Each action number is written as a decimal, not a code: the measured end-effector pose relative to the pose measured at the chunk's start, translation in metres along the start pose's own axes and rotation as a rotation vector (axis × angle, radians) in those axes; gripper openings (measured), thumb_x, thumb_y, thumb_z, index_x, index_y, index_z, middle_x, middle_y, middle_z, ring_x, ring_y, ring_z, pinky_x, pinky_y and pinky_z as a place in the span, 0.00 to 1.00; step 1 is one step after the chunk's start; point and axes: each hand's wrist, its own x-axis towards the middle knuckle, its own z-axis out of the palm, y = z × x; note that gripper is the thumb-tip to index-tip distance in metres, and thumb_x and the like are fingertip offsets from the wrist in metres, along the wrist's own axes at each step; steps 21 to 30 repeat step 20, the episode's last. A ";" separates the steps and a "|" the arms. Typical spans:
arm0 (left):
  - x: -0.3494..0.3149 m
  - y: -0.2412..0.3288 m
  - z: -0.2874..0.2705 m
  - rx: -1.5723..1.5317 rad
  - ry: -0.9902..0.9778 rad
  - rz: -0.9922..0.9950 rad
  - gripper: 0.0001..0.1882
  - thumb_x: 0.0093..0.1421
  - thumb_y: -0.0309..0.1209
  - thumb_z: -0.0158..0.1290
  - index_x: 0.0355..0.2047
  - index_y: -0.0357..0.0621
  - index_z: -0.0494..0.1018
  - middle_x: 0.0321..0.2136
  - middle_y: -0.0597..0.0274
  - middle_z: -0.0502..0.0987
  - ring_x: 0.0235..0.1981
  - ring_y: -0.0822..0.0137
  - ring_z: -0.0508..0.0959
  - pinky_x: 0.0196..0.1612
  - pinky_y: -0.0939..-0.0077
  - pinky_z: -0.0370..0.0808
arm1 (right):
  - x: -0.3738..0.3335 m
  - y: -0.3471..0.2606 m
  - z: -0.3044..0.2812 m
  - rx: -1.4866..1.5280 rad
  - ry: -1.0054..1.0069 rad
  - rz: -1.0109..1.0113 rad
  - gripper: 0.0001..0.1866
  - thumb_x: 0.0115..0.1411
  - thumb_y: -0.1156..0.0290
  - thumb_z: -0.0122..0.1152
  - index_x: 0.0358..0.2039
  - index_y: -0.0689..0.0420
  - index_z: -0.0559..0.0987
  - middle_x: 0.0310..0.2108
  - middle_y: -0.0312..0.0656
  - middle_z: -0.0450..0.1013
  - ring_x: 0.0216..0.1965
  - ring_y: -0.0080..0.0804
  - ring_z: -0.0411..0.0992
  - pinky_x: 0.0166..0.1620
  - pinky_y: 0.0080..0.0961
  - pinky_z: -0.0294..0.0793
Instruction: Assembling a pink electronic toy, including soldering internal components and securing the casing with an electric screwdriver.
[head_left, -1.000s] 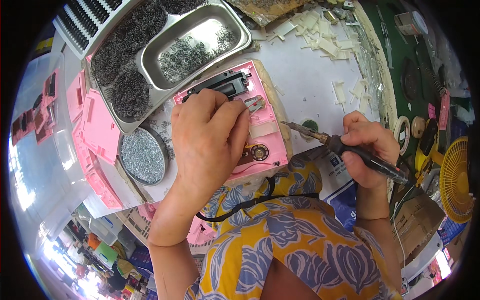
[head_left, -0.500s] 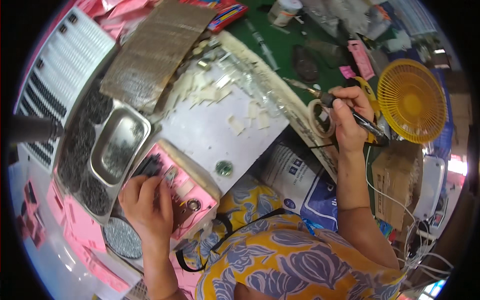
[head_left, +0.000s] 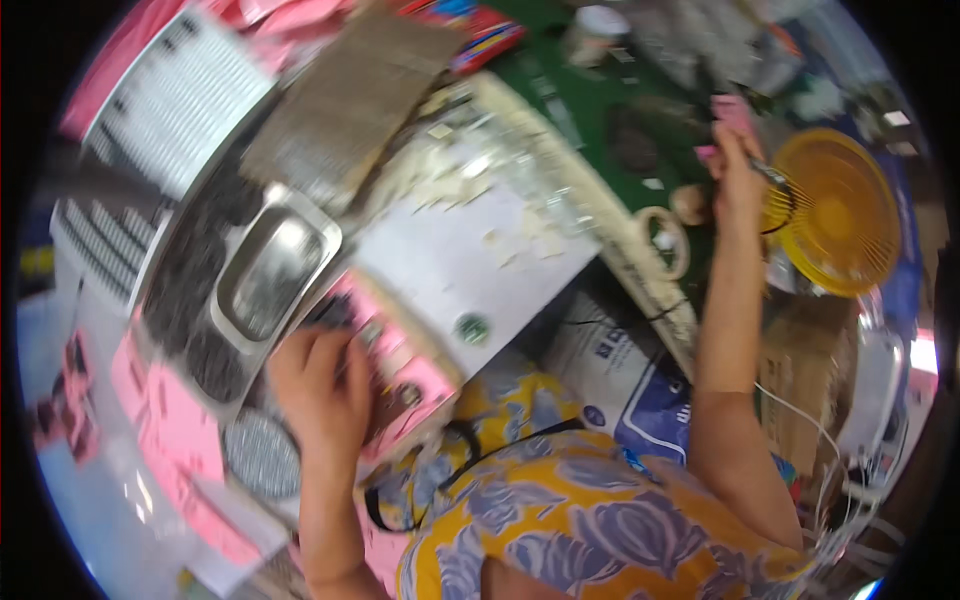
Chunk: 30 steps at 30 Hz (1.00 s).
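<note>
My left hand (head_left: 322,385) rests on the left side of a pink plastic casing (head_left: 440,372). Its fingers are curled over small dark parts inside; what they grip, if anything, is hidden. In the casing a small round metal part (head_left: 410,394) and thin wires show. Far to the right, my right hand (head_left: 738,180) is closed round a soldering iron (head_left: 770,178), whose dark handle juts out beside a yellow basket. Motion blurs this hand, and the iron's tip cannot be made out. Just beyond the fingers lies a pink plastic piece (head_left: 733,108).
A metal tray (head_left: 330,228) stands among dark small parts, left of a white sheet (head_left: 440,240) with pale pieces. A brown board (head_left: 350,100) lies behind. A tape roll (head_left: 680,245) and the yellow basket (head_left: 840,215) are at right. A round tin (head_left: 262,455) sits near the left forearm.
My right hand has moved farther away, toward the pink piece, and the iron has swung round. My left hand stays at the casing. The whole view has shifted slightly and is blurred.
</note>
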 end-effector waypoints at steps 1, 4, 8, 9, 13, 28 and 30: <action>0.001 0.001 0.002 -0.012 -0.004 -0.007 0.05 0.55 0.28 0.63 0.32 0.44 0.79 0.33 0.56 0.78 0.36 0.52 0.77 0.40 0.57 0.70 | 0.001 0.010 0.003 0.022 -0.016 0.079 0.07 0.60 0.68 0.73 0.34 0.53 0.82 0.21 0.29 0.70 0.21 0.16 0.65 0.24 0.17 0.60; 0.009 0.006 -0.005 -0.004 -0.025 -0.003 0.03 0.55 0.25 0.63 0.30 0.43 0.80 0.31 0.56 0.78 0.34 0.53 0.78 0.39 0.62 0.73 | -0.004 0.013 -0.022 0.278 -0.059 0.343 0.13 0.66 0.63 0.68 0.47 0.54 0.80 0.37 0.37 0.78 0.33 0.26 0.74 0.42 0.29 0.76; 0.007 0.002 -0.002 -0.040 -0.016 0.000 0.05 0.53 0.26 0.64 0.31 0.43 0.79 0.30 0.59 0.76 0.33 0.56 0.77 0.36 0.61 0.71 | -0.061 -0.009 -0.031 0.611 -0.249 0.460 0.21 0.67 0.65 0.65 0.56 0.61 0.76 0.40 0.43 0.78 0.37 0.29 0.74 0.45 0.30 0.76; 0.001 0.002 -0.005 -0.010 -0.009 -0.018 0.06 0.52 0.26 0.64 0.31 0.43 0.79 0.30 0.59 0.76 0.33 0.56 0.77 0.36 0.60 0.70 | -0.090 -0.015 -0.003 0.727 -0.364 0.539 0.22 0.67 0.65 0.64 0.57 0.63 0.75 0.39 0.42 0.78 0.35 0.28 0.74 0.44 0.29 0.76; 0.004 0.001 -0.003 -0.024 -0.025 -0.010 0.05 0.53 0.25 0.64 0.31 0.43 0.80 0.30 0.58 0.76 0.31 0.57 0.76 0.36 0.65 0.72 | -0.199 -0.038 0.063 0.095 -0.664 0.328 0.14 0.64 0.74 0.63 0.49 0.63 0.81 0.34 0.39 0.78 0.34 0.24 0.74 0.39 0.26 0.76; 0.005 -0.001 0.001 -0.085 0.008 0.006 0.07 0.51 0.25 0.65 0.31 0.43 0.79 0.29 0.58 0.76 0.30 0.55 0.76 0.33 0.61 0.71 | -0.238 -0.049 0.175 -0.196 -1.098 -0.343 0.11 0.59 0.76 0.67 0.43 0.58 0.84 0.40 0.38 0.81 0.42 0.38 0.77 0.46 0.31 0.77; 0.005 -0.001 0.001 -0.085 0.008 0.006 0.07 0.51 0.25 0.65 0.31 0.43 0.79 0.29 0.58 0.76 0.30 0.55 0.76 0.33 0.61 0.71 | -0.238 -0.049 0.175 -0.196 -1.098 -0.343 0.11 0.59 0.76 0.67 0.43 0.58 0.84 0.40 0.38 0.81 0.42 0.38 0.77 0.46 0.31 0.77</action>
